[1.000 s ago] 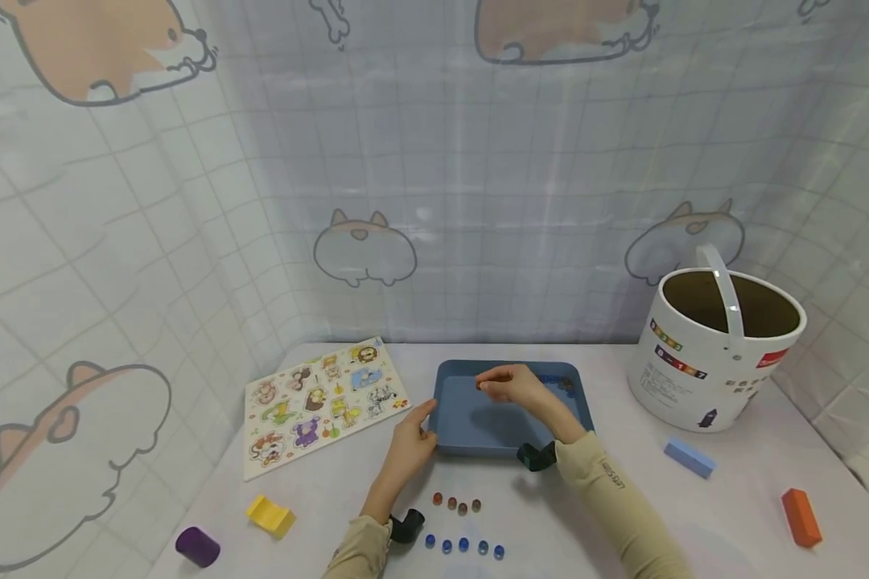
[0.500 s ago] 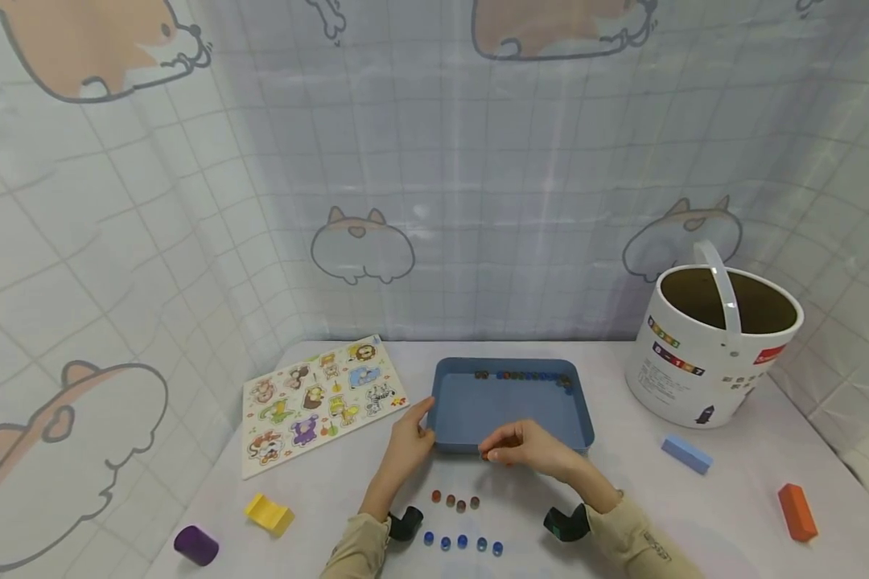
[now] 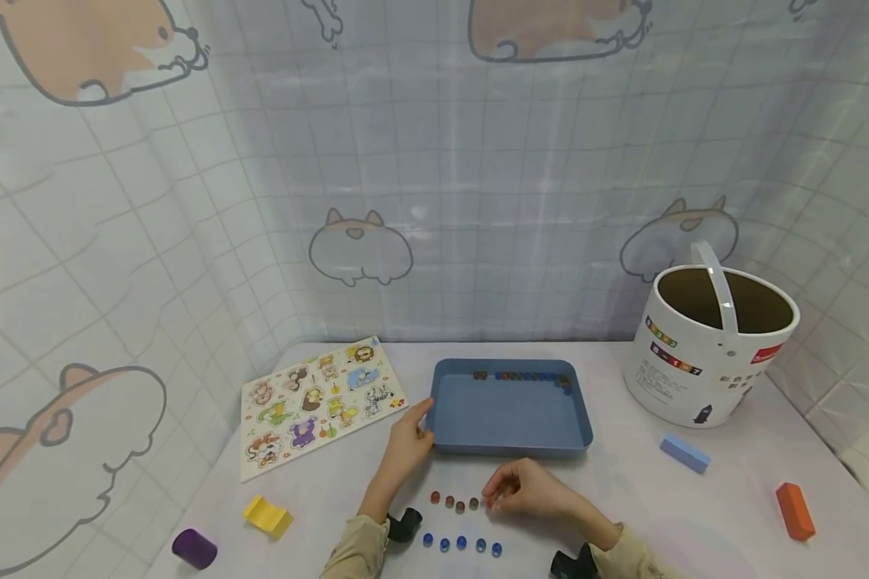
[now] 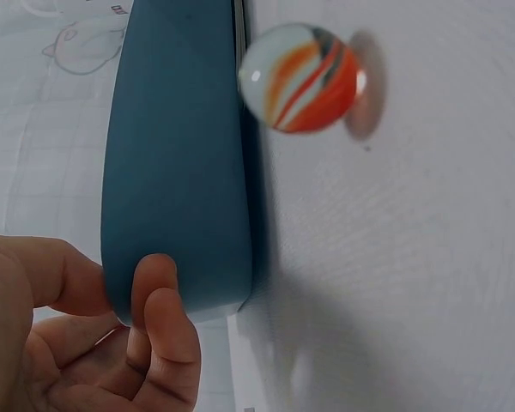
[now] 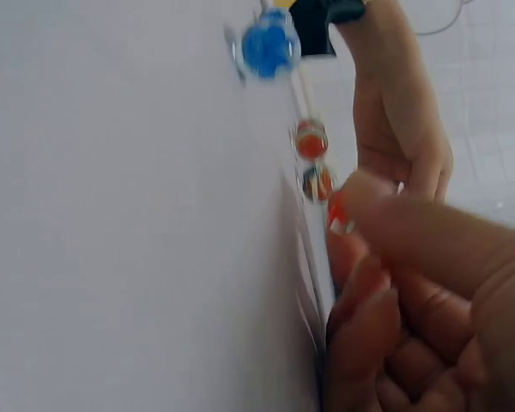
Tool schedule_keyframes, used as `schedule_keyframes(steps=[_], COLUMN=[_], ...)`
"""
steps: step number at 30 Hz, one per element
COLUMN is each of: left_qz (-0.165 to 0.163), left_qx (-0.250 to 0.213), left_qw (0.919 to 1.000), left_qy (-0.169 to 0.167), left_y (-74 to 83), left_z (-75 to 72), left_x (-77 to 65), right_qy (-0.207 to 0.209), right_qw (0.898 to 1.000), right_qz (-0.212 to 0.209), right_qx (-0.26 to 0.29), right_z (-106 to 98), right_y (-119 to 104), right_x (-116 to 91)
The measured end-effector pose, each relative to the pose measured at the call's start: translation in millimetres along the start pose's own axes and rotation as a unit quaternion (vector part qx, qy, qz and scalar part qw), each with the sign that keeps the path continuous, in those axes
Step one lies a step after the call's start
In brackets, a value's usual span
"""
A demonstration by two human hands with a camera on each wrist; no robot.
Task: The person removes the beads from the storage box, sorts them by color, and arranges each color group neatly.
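Note:
In the head view my left hand (image 3: 407, 447) holds the left front corner of the blue tray (image 3: 510, 426). Its thumb and fingers press the tray's wall (image 4: 176, 163) in the left wrist view. Over the table in front of the tray, my right hand (image 3: 532, 489) pinches an orange-red marble (image 5: 336, 211) between thumb and fingers. That hand is at the right end of a row of reddish marbles (image 3: 459, 507). A row of blue marbles (image 3: 461, 543) lies closer to me. Along the tray's back edge and right back corner sit several small dark and blue marbles (image 3: 527, 376).
At left are an animal picture board (image 3: 319, 406), a yellow block (image 3: 268, 517) and a purple cylinder (image 3: 194, 548). To the right stand a white handled bucket (image 3: 684, 370), a light blue block (image 3: 685, 453) and an orange block (image 3: 795, 511). A patterned curtain (image 3: 434, 177) hangs behind.
My right hand has come from above the tray, over its front edge, down to the right end of the reddish row, with the marble. The left hand has stayed at the tray's corner.

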State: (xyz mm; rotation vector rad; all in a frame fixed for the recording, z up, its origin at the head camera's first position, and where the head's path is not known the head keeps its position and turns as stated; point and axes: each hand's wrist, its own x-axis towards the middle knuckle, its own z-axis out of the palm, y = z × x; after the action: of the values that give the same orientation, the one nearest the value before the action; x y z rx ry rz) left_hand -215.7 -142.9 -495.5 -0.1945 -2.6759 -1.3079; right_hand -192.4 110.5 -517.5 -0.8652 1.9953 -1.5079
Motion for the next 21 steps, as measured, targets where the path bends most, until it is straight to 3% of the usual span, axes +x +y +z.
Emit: schedule_keyframes(steps=[7,12,21], left_qz=[0.000,0.000,-0.001], left_qx=[-0.006,-0.007,-0.008], left_qw=[1.0000,1.0000,1.0000], left_qy=[-0.002,-0.001,-0.002], left_y=[-0.3,-0.8,-1.4], left_z=[0.5,1.1,0.6], left_x=[-0.2,-0.1,0.6], right_qy=[0.044,0.051,0.057], right_qw=[0.996,0.995,0.996], right_qz=[0.012,0.021,0.010], right_qx=[-0.076,-0.085,-0.072], right_z=[8.8,8.9,-21.4], right_y=[-3.7,-7.5,-39.8], right_x=[2.4,2.0,3.5])
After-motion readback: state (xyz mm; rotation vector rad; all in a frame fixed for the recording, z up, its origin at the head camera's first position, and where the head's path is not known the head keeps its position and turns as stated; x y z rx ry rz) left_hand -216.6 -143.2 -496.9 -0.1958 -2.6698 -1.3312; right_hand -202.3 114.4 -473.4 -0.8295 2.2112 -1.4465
